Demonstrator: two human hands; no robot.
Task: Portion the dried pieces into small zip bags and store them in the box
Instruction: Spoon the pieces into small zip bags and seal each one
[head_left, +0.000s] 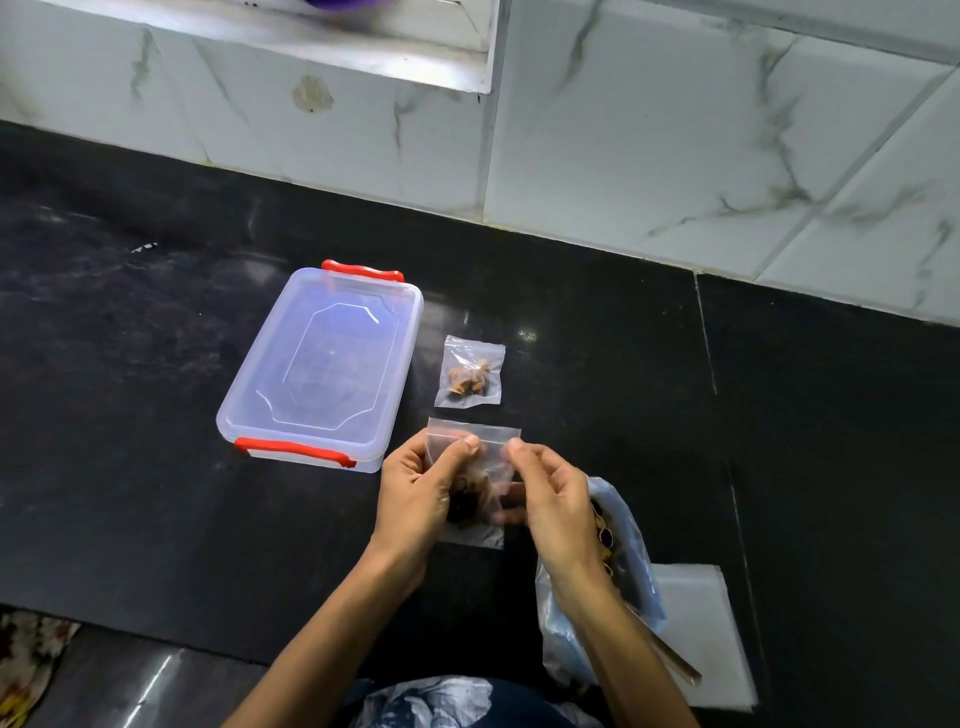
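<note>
A small clear zip bag (480, 457) with dark dried pieces in its lower part is held upright above the black counter. My left hand (421, 488) grips its left side, thumb on the top strip. My right hand (550, 499) pinches the top strip at the right. Just beyond it a second small zip bag (470, 371) with brown dried pieces lies flat on the counter. The clear plastic box (324, 364) with red clips stands to the left, its lid on. A larger bluish plastic bag (623, 561) of dried pieces lies under my right wrist.
A stack of flat clear bags (711, 634) lies at the right near the counter edge (156, 639). A white marble-tiled wall (623, 156) with a window ledge runs along the back. Patterned cloth (26, 660) shows at the lower left.
</note>
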